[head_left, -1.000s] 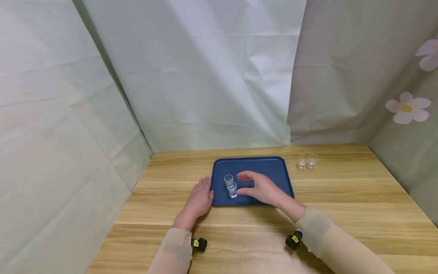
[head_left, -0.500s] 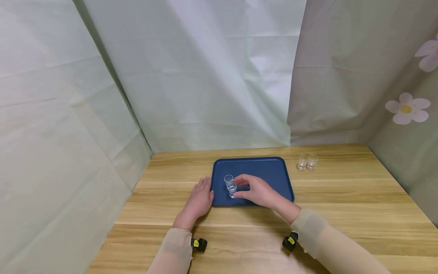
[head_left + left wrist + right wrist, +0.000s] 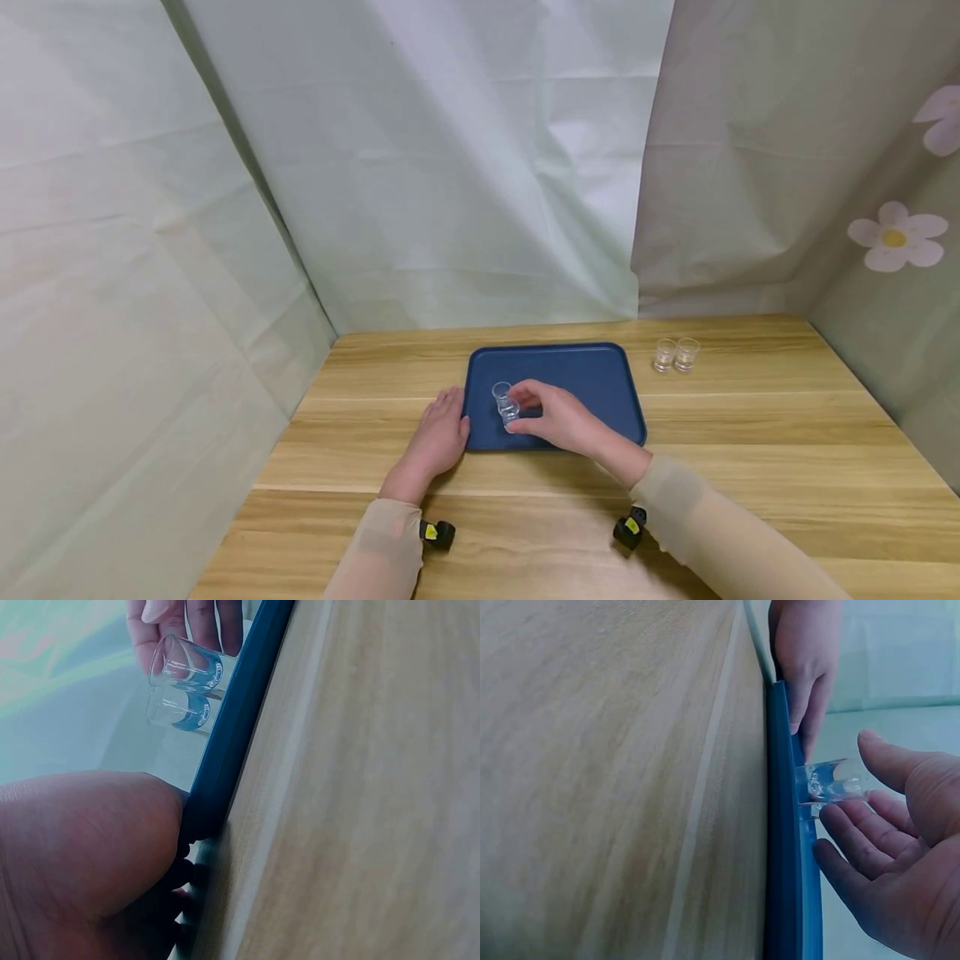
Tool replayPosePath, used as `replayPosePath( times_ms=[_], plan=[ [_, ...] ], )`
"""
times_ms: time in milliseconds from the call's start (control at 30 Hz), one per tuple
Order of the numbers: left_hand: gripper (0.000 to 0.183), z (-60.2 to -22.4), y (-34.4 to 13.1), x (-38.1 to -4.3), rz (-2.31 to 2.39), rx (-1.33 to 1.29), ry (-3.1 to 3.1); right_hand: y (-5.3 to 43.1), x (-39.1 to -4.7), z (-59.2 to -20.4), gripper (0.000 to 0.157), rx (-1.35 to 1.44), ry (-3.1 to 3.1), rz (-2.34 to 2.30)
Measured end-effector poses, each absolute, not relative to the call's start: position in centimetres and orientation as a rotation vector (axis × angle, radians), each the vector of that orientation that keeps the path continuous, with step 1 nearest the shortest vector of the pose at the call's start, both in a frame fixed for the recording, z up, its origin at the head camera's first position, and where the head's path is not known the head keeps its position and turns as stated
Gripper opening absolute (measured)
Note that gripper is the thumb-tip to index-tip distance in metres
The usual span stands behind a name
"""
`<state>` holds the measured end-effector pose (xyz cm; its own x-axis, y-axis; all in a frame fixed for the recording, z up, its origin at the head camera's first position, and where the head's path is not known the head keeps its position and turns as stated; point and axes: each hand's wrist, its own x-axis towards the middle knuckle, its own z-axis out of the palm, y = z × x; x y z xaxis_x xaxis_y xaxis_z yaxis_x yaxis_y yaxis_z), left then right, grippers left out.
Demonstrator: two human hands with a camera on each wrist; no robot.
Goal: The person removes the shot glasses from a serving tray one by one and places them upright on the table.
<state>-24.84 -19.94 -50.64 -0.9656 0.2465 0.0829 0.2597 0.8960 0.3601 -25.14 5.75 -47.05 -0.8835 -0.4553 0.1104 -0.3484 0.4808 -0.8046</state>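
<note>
In the head view, two clear shot glasses stand close together on the left part of a blue tray point(image 3: 570, 365). The front glass point(image 3: 511, 415) partly overlaps the back glass point(image 3: 501, 395) from this angle. My right hand point(image 3: 558, 418) is at the right side of the front glass, thumb in front and fingers behind. In the right wrist view the thumb point(image 3: 889, 761) stands apart from the glass point(image 3: 832, 780), while fingertips reach its side; whether they touch is unclear. My left hand point(image 3: 437, 433) lies on the table against the tray's left edge, fingers extended.
Two more shot glasses point(image 3: 675, 355) stand side by side on the wooden table point(image 3: 750, 417), right of the tray's far corner. Pale fabric point(image 3: 480, 167) hangs behind and at both sides. Each wrist carries a small black camera point(image 3: 438, 534).
My right hand has moved left to the front glass, its thumb and fingers coming nearer together. The left hand, tray and glasses have stayed in place.
</note>
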Motion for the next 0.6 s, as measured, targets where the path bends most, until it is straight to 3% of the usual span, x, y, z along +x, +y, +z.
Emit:
replayPosePath(
  times_ms=[600],
  plan=[
    [0.057,-50.52,-19.85,-24.79,-0.583,-0.404,-3.018,5.42,-25.24,-48.05,0.038,-0.632,2.633,-1.372]
  ],
)
